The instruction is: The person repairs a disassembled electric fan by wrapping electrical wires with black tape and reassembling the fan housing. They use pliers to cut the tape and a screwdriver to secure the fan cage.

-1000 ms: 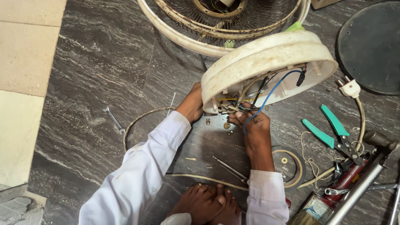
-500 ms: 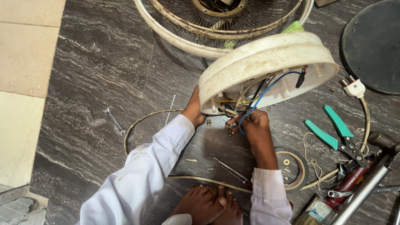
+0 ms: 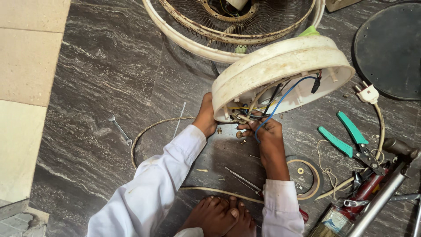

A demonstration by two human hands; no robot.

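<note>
While the white fan base (image 3: 280, 66) sits tilted up on edge at centre-right of the frame, open underside facing the person, both hands work at its lower left rim. Left hand (image 3: 206, 116) is wrapped on the base's left edge, grip clamped on the rim, fingers mostly hidden behind it. Right hand (image 3: 263, 134) is just below the opening w/ fingers pinched together on the wires (image 3: 258, 115), a bundle of blue, black & yellow leads spilling out of the base; blue one loops up toward the right inside. Both sleeves are white, bare feet (image 3: 219, 215) at bottom centre on the dark marble floor (image 3: 96, 66). Fan guard (image 3: 232, 26) lies at top centre, touching the base's upper edge or just behind it, can't tell which. Green pliers (image 3: 346, 138) lie at right, near a white plug (image 3: 367, 93) on a cream cord. Small spanner (image 3: 120, 130) lies at left, well apart from the hands. Screwdriver (image 3: 241, 180) lies between the forearms, tape roll (image 3: 307, 169) just right of the right wrist. Dark round disc (image 3: 390, 48) at upper right
</note>
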